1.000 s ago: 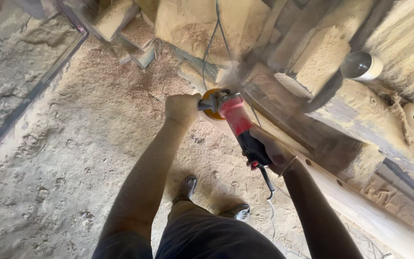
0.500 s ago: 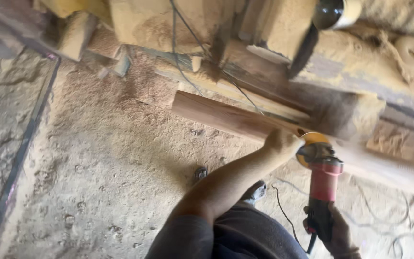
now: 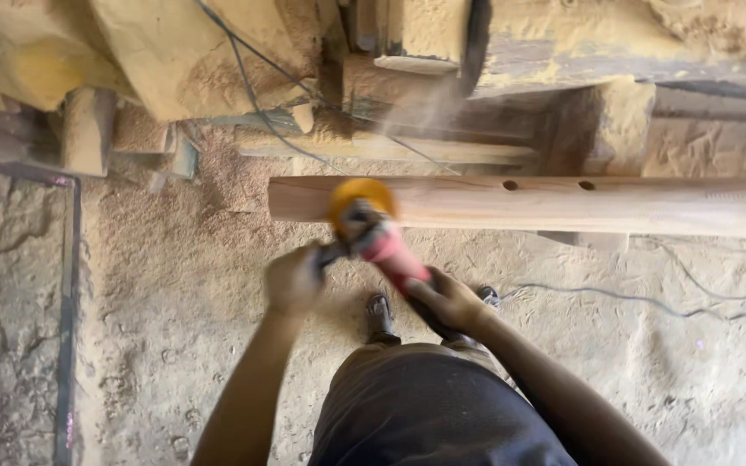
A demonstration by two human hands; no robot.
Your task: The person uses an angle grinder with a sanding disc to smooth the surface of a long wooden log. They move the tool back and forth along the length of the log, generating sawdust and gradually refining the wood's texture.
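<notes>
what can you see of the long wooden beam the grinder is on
The wooden beam is long, pale and smooth-looking, lying level across the view above the sawdust-covered floor. Its left end is cut square; its right end runs out of frame. Two small dark holes sit along its upper face. The grinder, with its yellow disc blurred, meets the beam near the left end, held by the left hand and right hand. Dust drifts above it.

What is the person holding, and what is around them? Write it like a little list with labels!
left hand: shut on the side handle of the angle grinder
right hand: shut on the grinder's red body
disc: yellow, blurred, at the wooden pole
pole: long, pale, lying level, two small holes on top
floor: covered in sawdust
cable: lying on the floor to the right
shoes: dark, below the grinder
</notes>
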